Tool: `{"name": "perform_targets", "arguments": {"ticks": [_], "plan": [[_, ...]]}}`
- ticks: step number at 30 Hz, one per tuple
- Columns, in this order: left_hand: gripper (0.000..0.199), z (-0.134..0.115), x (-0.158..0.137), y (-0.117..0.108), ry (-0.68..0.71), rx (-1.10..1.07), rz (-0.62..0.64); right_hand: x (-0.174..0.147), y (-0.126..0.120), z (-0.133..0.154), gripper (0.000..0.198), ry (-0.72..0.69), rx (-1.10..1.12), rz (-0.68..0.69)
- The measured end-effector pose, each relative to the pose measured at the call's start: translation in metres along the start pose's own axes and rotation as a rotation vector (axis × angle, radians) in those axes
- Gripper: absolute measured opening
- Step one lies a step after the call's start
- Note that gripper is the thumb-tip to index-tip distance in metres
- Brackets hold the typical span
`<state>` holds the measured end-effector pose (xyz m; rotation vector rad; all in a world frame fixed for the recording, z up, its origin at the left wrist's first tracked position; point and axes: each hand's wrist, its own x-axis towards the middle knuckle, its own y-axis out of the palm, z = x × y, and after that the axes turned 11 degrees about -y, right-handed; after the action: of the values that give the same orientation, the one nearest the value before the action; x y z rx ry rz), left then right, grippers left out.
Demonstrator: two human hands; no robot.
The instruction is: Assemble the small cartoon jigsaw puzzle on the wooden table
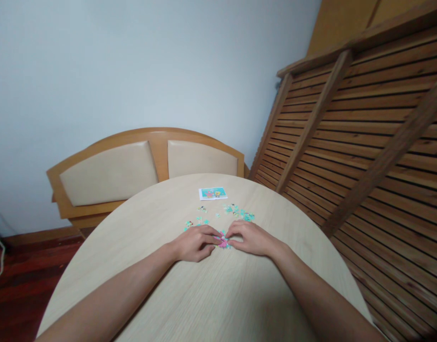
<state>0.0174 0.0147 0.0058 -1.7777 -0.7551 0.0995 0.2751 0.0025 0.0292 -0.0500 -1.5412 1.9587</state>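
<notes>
A small cluster of pink jigsaw puzzle pieces (223,242) lies flat on the table between my hands. From the left, my left hand (199,242) reaches over it, its fingers stretched out and their tips touching the pink pieces; the thumb sits a little apart. On the cluster's right edge, my right hand (249,237) has thumb and forefinger curled in around a small piece, mostly hidden by the fingertips. Loose turquoise pieces (247,216) lie just beyond my right hand. More loose pieces (200,221) are scattered past my left hand.
A picture card (213,193) with a turquoise cartoon print lies farther back on the round wooden table (161,209). Behind the table stands a padded headboard (111,173) against the wall. A slatted wooden frame (346,137) leans along the right side.
</notes>
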Motion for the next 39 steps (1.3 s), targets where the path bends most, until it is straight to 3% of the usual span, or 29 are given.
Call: {"name": "perform_targets", "arguments": {"ticks": [16, 32, 36, 39], "plan": [[0.038, -0.002, 0.0, -0.002, 0.009, 0.015, 0.004, 0.0, 0.0, -0.002, 0.016, 0.003, 0.001, 0.009], [0.038, 0.0, -0.001, -0.001, 0.03, 0.007, 0.004, 0.001, 0.001, -0.008, 0.037, -0.014, -0.031, 0.065], [0.038, 0.0, -0.001, -0.001, 0.042, 0.006, 0.003, 0.0, 0.0, -0.006, 0.036, -0.009, -0.035, 0.039], [0.037, -0.001, -0.001, -0.001, 0.048, 0.003, -0.001, -0.006, -0.001, -0.015, 0.031, 0.082, -0.126, -0.05]]}}
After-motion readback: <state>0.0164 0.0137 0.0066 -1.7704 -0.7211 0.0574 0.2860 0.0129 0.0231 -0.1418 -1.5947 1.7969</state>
